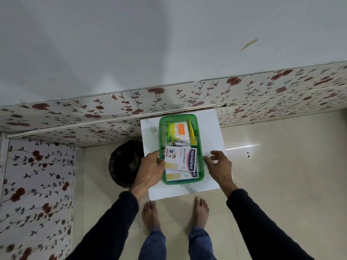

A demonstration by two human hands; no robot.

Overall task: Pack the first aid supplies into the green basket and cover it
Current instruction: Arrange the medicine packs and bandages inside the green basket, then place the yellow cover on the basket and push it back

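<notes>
Green basket (199, 147) sits at centre frame on a small white table (212, 128), which stands against a floral-papered wall (75, 113). At far left the same floral pattern covers a panel, and just left of the table a dark round object (122, 162) rests on the tiled floor (281, 166); what it is cannot be made out. The left hand (152, 167) reaches the basket's left rim, its fingertips touching the edge of the upper Hansaplast packet (181, 158), seemingly pinching it. A second plaster packet (180, 176) lies beneath, toward the basket's lower end. In the basket's upper half lie a cotton bud pack (180, 133) and a yellow item (191, 135). The right hand (218, 166) hovers just right of the basket, fingers spread, holding nothing.
</notes>
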